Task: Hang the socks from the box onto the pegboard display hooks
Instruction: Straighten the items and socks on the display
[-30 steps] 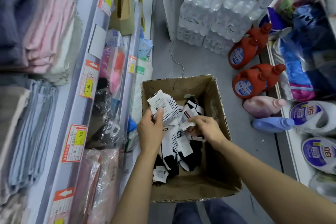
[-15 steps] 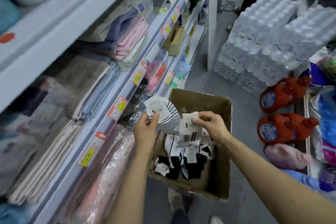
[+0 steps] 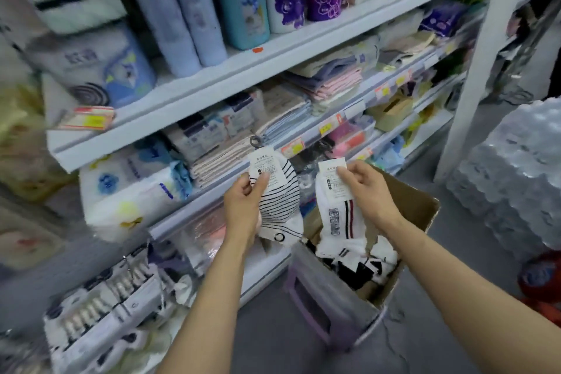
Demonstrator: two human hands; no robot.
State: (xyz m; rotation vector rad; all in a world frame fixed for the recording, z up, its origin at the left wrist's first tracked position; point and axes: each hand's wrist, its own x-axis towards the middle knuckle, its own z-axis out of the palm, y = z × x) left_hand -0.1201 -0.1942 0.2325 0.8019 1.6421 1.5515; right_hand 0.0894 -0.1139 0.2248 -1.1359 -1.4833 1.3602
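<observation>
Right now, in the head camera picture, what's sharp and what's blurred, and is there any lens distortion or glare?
Head view: the white navy-striped sock in the left hand and the white red-striped sock in the right hand are fairly sharp; the frame edges smear with motion blur; the white shelf edges bow from the wide-angle lens; the clear plastic bags below show mild glare.

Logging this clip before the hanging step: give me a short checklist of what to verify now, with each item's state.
1. Left hand has a firm grip on the striped socks: ok.
2. Right hand pinches the label of the white socks: ok.
3. Both pairs lifted out of the box: ok.
4. Hanger hook on the striped pair showing: ok; on the white pair: cannot tell.
5. Pegboard hooks in view: not ok, only shelves show.
6. More socks left in the box: ok.
</observation>
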